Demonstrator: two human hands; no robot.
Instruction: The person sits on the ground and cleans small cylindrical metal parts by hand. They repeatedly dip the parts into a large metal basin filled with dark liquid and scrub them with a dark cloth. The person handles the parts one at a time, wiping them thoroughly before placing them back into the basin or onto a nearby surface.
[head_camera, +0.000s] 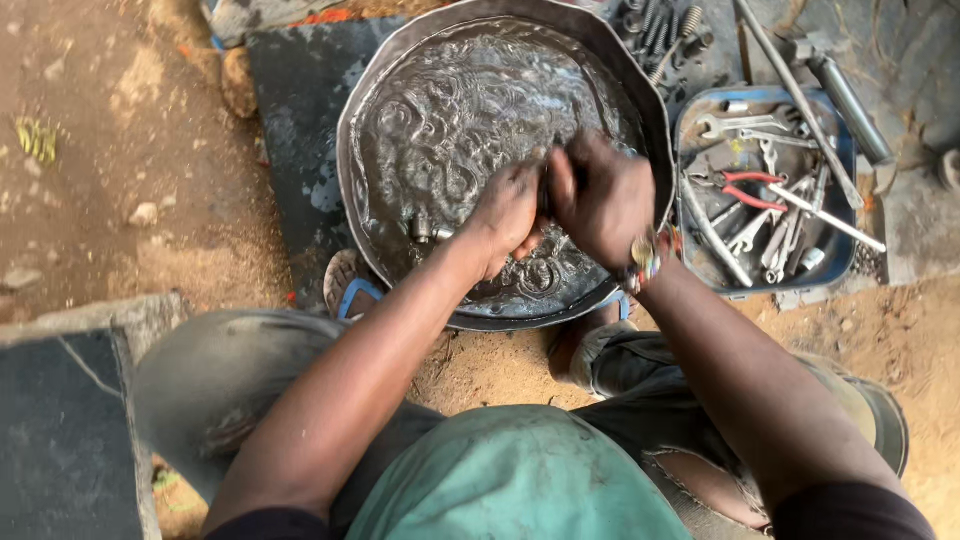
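Both hands are working over a round dented metal basin (360, 120) full of dark, oily, rippled liquid. Left hand (507, 212) and right hand (603, 198) are pressed together, fingers curled around a small dark part (546, 190) that's mostly hidden between them. A metal fitting (424, 228) pokes out by the left wrist. Blue tray (843, 205) of wrenches sits just right.

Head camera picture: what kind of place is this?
Probably an outdoor roadside repair spot: bare dirt ground, a metal basin of dark oily liquid, and a blue tray of spanners and red-handled pliers.
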